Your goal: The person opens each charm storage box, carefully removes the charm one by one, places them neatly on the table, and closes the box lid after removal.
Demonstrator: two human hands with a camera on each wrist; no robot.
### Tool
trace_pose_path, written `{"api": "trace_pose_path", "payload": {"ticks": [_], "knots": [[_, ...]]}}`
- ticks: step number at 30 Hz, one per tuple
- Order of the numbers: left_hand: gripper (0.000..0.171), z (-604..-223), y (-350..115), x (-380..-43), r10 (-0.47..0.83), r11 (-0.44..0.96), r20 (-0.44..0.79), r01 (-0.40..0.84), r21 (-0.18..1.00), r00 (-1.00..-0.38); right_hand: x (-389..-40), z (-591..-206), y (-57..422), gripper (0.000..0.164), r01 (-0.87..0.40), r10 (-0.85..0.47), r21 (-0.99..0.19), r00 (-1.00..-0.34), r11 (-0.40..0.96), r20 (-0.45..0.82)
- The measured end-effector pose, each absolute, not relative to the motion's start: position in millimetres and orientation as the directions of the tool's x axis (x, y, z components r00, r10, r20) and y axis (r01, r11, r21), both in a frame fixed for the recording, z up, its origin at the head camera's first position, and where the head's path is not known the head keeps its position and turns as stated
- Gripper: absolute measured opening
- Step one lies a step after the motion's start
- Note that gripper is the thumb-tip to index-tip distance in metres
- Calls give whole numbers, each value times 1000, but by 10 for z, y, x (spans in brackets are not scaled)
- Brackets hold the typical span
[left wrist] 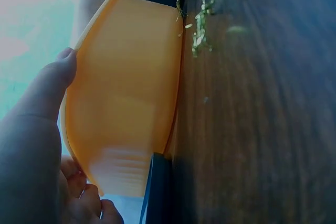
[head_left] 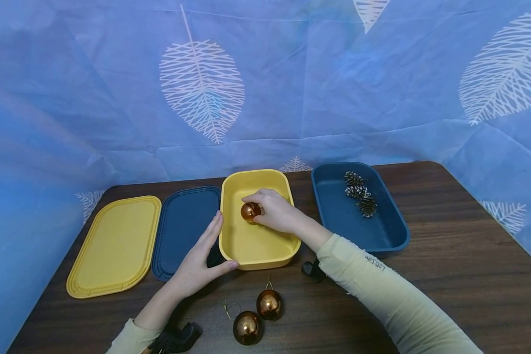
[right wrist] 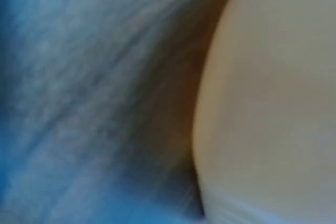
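Inside the yellow container (head_left: 248, 250), my right hand (head_left: 275, 210) holds a shiny copper bauble (head_left: 250, 212) between thumb and fingers. Whether the bauble touches the container's floor, I cannot tell. My left hand (head_left: 199, 265) rests against the container's near left corner, thumb and fingers spread along the rim. In the left wrist view that hand's thumb (left wrist: 65, 66) touches the rim of the container (left wrist: 123, 87). Two more copper baubles (head_left: 270, 304) (head_left: 248, 328) with gold loops lie on the table in front. The right wrist view is blurred and does not show the fingers.
A blue container (head_left: 340, 221) holding several pine cones (head_left: 357, 191) stands to the right. A yellow lid (head_left: 115, 246) and a blue lid (head_left: 181, 231) lie side by side at left. Behind the wooden table (head_left: 447, 246) hangs a blue cloth (head_left: 270, 88) with white leaf prints.
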State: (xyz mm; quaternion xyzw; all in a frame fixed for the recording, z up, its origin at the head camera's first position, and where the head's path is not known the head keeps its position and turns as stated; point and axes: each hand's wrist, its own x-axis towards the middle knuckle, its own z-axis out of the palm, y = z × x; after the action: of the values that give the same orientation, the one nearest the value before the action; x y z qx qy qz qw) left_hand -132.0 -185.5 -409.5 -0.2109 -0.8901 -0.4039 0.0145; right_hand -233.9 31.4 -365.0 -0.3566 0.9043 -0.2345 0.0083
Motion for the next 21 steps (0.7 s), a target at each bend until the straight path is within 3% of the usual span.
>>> {"api": "trace_pose_path", "payload": {"ticks": [14,21], "knots": [[95,-4095,-1871,-1333,374,585,184,385,714,-909,-1986,-3355,520,44,-650,-639,-544,-729,531,248],[94,-4100,-1871,-1334,373,594,180,383,707,-910,-1726,-3236,693,44,-627,-632,-583,-738,516,235]]}}
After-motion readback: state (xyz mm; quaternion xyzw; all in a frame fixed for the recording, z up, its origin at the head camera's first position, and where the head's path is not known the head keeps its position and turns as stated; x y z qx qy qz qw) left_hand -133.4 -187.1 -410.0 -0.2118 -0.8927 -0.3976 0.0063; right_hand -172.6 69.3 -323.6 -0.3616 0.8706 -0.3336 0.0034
